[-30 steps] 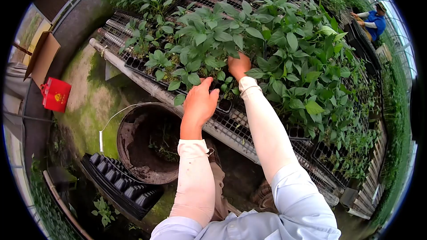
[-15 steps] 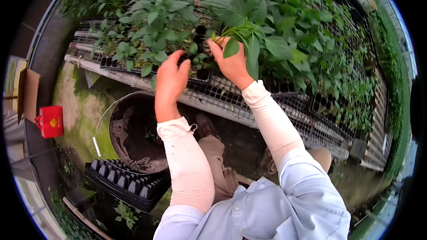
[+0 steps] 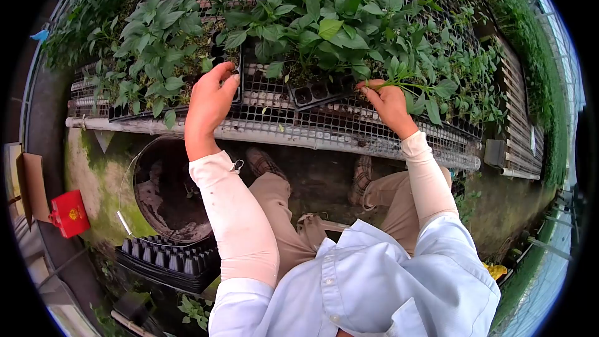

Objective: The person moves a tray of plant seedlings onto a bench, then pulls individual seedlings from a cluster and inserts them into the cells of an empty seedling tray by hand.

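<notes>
My left hand (image 3: 212, 103) is at the front edge of the left seedling tray (image 3: 238, 87), its thumb and fingers brought close together; whether anything small is between them is hidden. My right hand (image 3: 388, 105) pinches the stem end of a green seedling (image 3: 419, 87), whose leaves spread to the right. It is beside the corner of another black cell tray (image 3: 312, 95), which holds dense leafy plants (image 3: 331, 31) and has bare cells along its front. Both trays rest on a mesh bench (image 3: 274, 103).
A dark bucket (image 3: 150, 203) with a wire handle stands below the bench at left. Stacked black trays (image 3: 168, 261) lie in front of it. A red box (image 3: 70, 213) is at far left. A pale pipe (image 3: 299, 140) runs along the bench front.
The view has swung to the right. My right hand has moved right with a seedling, away from my left hand, which has come to the left tray's edge. The co-worker has left view.
</notes>
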{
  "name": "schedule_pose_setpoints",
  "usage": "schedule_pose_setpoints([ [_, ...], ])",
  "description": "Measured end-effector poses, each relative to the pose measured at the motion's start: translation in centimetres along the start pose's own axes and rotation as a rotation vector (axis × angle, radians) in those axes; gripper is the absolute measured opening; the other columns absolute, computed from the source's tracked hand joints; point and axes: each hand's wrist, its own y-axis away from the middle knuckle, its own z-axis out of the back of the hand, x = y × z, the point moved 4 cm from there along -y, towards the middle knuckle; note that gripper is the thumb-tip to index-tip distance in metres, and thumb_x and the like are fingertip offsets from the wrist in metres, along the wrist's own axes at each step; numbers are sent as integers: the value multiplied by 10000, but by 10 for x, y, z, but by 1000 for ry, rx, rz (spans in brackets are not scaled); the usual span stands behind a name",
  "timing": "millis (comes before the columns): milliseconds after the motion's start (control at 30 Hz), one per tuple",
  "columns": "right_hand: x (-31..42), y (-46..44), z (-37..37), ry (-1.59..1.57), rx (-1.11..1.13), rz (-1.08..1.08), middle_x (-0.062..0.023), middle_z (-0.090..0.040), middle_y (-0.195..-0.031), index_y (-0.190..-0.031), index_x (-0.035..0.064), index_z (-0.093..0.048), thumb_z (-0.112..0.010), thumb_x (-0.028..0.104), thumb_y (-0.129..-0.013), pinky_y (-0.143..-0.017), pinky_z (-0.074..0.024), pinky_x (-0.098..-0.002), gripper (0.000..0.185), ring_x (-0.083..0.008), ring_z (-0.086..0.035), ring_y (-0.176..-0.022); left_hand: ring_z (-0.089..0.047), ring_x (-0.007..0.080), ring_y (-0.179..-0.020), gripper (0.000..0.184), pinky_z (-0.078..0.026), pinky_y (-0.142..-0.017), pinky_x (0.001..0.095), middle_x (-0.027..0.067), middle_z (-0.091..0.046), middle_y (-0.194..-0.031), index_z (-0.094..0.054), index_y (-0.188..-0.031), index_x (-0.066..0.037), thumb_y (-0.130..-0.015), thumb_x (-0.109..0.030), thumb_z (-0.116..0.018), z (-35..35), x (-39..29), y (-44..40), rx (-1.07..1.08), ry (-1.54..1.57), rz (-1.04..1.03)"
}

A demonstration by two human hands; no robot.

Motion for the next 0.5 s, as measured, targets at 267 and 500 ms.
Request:
schedule_pose_setpoints([
  [267, -40, -42, -7, 460, 22, 260, -130, -700, -1027, -1047, 63, -735, -630, 221, -929, -723, -495, -407, 223, -337, -644, -812, -646, 349, -1074, 459, -478, -940, 398, 221, -676, -1149, -602, -1275, -7, -888, -254, -618, -14, -14, -9, -63, -51, -67],
  [500, -64, -59, -4, 227, 267, 252, -111, -691, -928, -1096, 76, -700, -627, 208, -921, -752, -496, -380, 231, -258, -647, -816, -643, 351, -1095, 461, -478, -948, 397, 226, -666, -1176, -604, -1272, -4, -886, -255, -619, -18, -20, -15, -33, -67, -42],
])
